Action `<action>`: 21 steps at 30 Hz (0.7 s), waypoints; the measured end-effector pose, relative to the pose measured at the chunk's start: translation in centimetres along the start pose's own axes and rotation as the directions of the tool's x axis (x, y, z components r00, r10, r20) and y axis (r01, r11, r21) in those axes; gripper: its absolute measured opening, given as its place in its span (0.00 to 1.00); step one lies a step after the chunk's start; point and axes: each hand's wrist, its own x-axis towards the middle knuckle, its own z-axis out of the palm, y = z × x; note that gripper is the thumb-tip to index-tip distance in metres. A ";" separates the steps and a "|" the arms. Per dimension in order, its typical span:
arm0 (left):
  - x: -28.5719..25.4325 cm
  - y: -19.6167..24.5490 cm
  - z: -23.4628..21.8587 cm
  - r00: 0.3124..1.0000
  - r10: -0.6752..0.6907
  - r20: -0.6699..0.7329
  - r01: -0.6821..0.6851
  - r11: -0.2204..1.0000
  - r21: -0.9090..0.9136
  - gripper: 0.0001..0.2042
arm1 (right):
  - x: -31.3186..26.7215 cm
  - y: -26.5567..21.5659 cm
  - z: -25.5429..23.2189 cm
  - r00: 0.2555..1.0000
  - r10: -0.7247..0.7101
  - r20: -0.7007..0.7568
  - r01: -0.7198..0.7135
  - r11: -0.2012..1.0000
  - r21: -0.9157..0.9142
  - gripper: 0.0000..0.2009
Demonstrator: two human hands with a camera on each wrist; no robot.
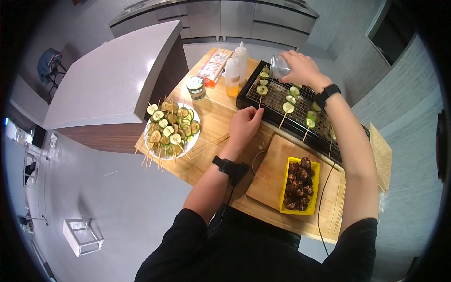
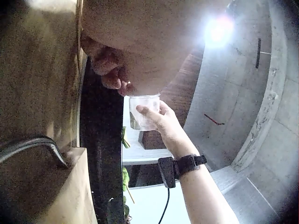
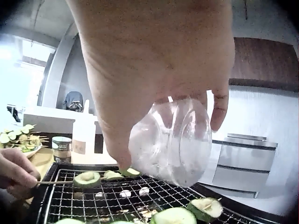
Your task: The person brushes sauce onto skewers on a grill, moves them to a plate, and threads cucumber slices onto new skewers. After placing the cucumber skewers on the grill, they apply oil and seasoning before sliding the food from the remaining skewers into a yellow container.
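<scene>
My right hand (image 1: 303,69) grips a clear jar (image 3: 170,144), tilted over the far left part of the grill (image 1: 276,96). My left hand (image 1: 245,126) pinches the bare stick end of the leftmost zucchini skewer (image 1: 262,90) at the grill's front edge. That skewer's slices (image 3: 87,179) lie on the wire rack, under the jar. Several more zucchini skewers (image 1: 288,107) lie across the rack to the right. In the left wrist view the jar (image 2: 144,112) shows between the right thumb and fingers.
A plate (image 1: 197,109) heaped with zucchini skewers stands left, near a small can (image 1: 196,87). Two squeeze bottles (image 1: 232,77) stand behind my left hand. A cutting board (image 1: 263,181) in front bears a yellow basket (image 1: 297,210) of dark brown pieces. A cable (image 1: 321,211) runs off the table's front.
</scene>
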 end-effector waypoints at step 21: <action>-0.1 0.5 -0.3 0.999 0.002 0.039 -0.001 1.000 -0.031 0.24 | -5.4 -3.3 -3.1 0.990 -0.136 0.045 0.125 0.973 0.194 0.41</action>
